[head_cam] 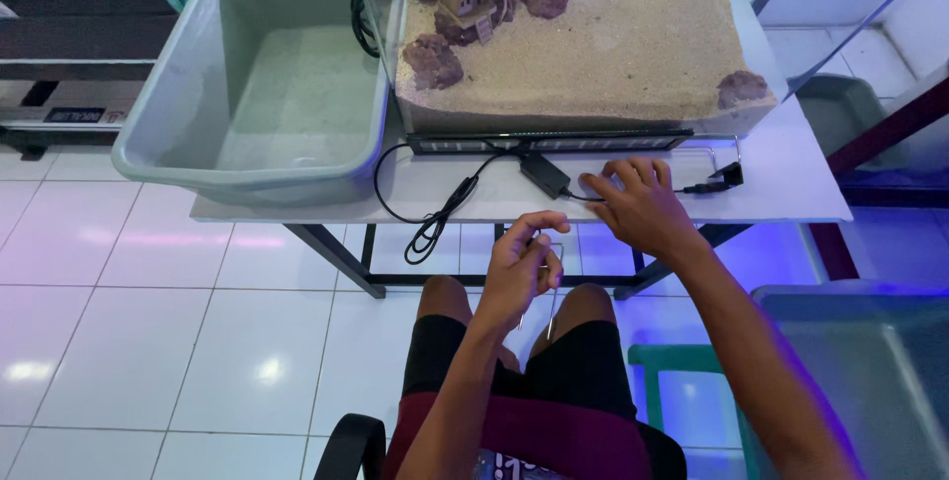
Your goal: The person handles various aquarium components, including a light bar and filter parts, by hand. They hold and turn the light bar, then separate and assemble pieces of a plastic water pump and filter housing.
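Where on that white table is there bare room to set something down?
The table is bare at its right end, past the small black clip. The middle front is crowded by the black adapter, cable and right hand; the grey tub fills the left.

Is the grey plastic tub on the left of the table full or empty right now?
Nearly empty. The grey tub shows its bare bottom and inner walls, with only a thin pale film low down; whether that film is water or residue cannot be told.
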